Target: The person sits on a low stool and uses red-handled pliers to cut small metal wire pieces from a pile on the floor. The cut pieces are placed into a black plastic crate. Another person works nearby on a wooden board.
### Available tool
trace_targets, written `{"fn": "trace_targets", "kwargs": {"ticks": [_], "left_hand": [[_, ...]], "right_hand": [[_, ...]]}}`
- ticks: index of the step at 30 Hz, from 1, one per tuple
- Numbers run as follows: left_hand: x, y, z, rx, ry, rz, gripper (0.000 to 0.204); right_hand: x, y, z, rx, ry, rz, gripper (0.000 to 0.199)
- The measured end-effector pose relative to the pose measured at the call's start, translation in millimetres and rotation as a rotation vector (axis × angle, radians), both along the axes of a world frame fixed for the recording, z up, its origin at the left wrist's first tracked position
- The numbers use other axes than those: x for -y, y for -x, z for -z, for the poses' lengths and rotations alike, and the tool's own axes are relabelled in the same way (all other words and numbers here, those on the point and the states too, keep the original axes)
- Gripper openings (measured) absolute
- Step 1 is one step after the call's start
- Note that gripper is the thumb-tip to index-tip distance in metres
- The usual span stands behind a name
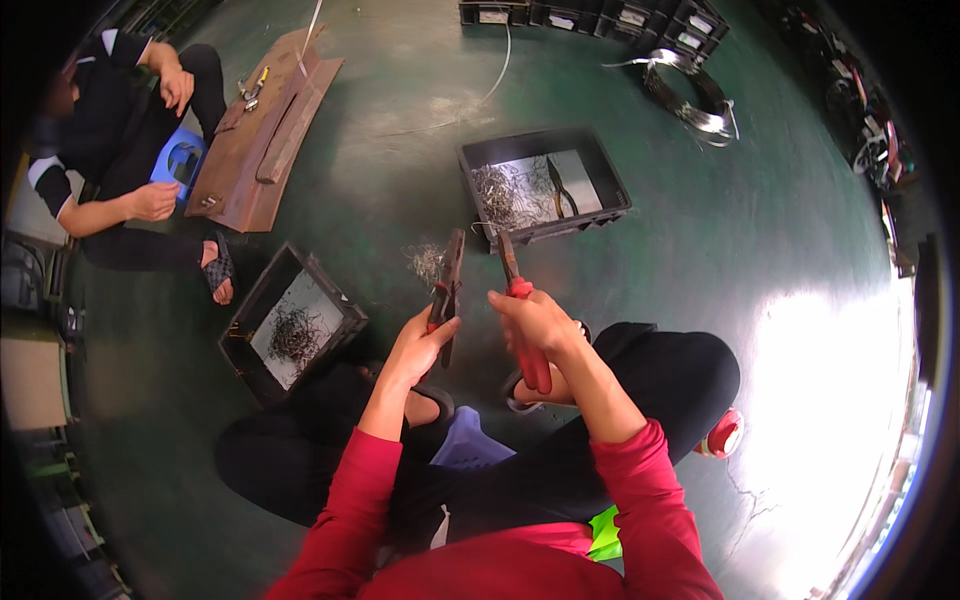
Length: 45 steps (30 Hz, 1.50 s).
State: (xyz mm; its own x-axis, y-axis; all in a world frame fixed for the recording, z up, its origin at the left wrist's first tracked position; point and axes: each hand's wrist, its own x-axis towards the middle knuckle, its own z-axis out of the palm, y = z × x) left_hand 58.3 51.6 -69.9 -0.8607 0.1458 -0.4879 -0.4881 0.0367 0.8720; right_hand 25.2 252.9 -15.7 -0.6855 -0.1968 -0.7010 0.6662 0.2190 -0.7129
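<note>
My left hand (412, 348) is closed around dark-jawed pliers (453, 268) with some red on the handles, jaws pointing away from me. In my right hand (537, 322) are red-handled pliers (510, 262), gripped by the handles. The two tools' jaws are close together but apart. A thin bent wire (484, 225) shows by the right pliers' tip; whether the jaws grip it is unclear. Beyond them, a black crate (575, 230) contains short wire pieces (497, 200) and another pair of pliers (561, 190). Loose wire bits (426, 262) lie on the floor beside my left pliers.
At left, a second black crate (345, 322) holds tangled wire pieces (294, 335). A co-worker (130, 150) sits beside rusty metal (265, 140) and a blue stool (180, 160). A wire coil (690, 100) and black crates (610, 22) stand far off; a red container (722, 435) is by my right knee.
</note>
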Motion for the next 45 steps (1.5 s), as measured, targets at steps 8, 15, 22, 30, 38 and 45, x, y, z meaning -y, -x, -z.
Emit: {"fn": "trace_targets", "kwargs": {"ticks": [8,15,22,30,38,45], "left_hand": [[-3,-3,-13,-0.106,0.149,0.062,0.020],[0,-4,-14,-0.289,0.326,0.094,0.034],[-2,-6,-42,-0.192,0.363,0.117,0.039],[-5,-13,-53,-0.156,0.305,0.055,0.027],[-3,-11,-49,-0.274,0.325,0.076,0.037],[-4,-10,-46,-0.267,0.284,0.061,0.029]], "right_hand": [[1,0,13,0.038,0.032,-0.026,0.037],[2,0,10,0.027,0.013,-0.036,0.037],[0,2,16,0.006,-0.046,-0.037,0.038],[1,-1,16,-0.095,-0.186,-0.119,0.038],[4,1,7,-0.140,-0.168,-0.061,0.039],[5,1,11,-0.125,-0.164,-0.043,0.039]]}}
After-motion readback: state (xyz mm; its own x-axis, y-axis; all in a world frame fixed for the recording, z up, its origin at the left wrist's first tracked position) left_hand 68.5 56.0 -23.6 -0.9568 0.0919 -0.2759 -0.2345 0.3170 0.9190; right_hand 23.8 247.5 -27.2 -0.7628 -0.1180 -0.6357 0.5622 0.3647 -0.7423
